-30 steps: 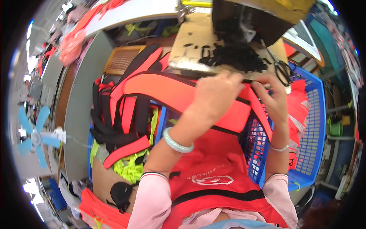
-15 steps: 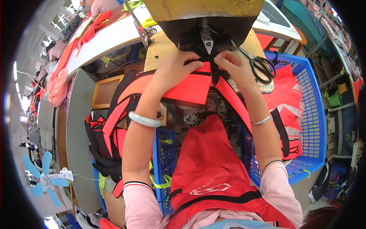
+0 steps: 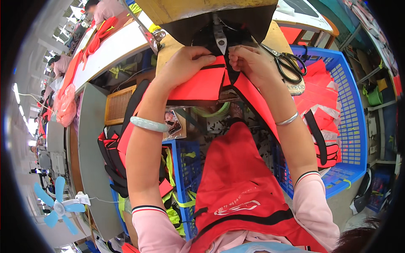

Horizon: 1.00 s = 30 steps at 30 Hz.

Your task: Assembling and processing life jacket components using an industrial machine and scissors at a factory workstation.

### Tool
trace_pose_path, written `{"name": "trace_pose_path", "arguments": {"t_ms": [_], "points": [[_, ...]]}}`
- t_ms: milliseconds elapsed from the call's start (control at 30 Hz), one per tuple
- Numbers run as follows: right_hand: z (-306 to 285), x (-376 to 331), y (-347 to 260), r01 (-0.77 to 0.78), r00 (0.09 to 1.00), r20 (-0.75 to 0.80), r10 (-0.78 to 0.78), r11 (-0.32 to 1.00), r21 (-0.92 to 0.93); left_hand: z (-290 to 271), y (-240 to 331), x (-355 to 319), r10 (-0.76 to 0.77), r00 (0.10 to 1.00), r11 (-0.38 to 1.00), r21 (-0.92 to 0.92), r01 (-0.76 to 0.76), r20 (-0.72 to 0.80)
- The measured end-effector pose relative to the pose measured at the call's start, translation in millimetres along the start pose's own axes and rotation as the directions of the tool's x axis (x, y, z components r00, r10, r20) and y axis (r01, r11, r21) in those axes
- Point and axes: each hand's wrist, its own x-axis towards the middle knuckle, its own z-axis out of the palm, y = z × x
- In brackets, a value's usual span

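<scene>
A bright red-orange fabric piece with black edging [image 3: 200, 86] lies at the front of a sewing machine [image 3: 211, 10]. My left hand [image 3: 185, 67] presses and grips its upper edge, thumb over the cloth. My right hand [image 3: 251, 63] is closed in a pinch beside the pointed metal part [image 3: 220, 40] of the machine, close to a black strip; what its fingertips hold is hidden. A second red strip with black edging [image 3: 257, 99] runs down under my right forearm. Black-handled scissors [image 3: 291, 67] lie just right of my right hand.
A blue plastic basket [image 3: 354, 122] with red pieces stands to the right. A blue crate [image 3: 187, 145] and a red-and-black bundle [image 3: 112, 154] are on the left, near a grey cabinet [image 3: 95, 160] and a small blue fan [image 3: 59, 206]. People sit at the far left.
The view has shifted slightly. My right fingers have curled in more tightly. The red-and-black cloth on the left has slid, uncovering a green rim below and more of the blue crate.
</scene>
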Motion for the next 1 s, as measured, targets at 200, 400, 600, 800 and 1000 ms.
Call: {"name": "trace_pose_path", "arguments": {"t_ms": [200,400,600,800,1000], "points": [[-7,4,5,0.019,1.0,0.003,-0.02,0.998,0.061,-8,-5,-2,0.012,0.999,0.999,0.037,-0.01,-0.038],[-24,-55,-11,0.342,0.876,0.04,-0.482,0.56,-0.754,-16,-2,-35,-0.028,0.999,0.998,0.06,0.031,-0.047],[20,-139,36,0.364,0.911,0.248,-0.328,0.363,-0.858,-11,30,-92,0.047,0.997,0.997,0.071,-0.043,-0.057],[34,-195,-13,0.615,0.719,0.639,0.272,0.178,-0.768,-7,46,-160,-0.009,0.892,0.982,0.171,-0.077,0.452],[30,-224,-6,0.571,0.482,0.533,0.695,0.212,-0.793,101,-8,-225,-0.124,0.761,0.991,0.116,0.064,0.637]]}}
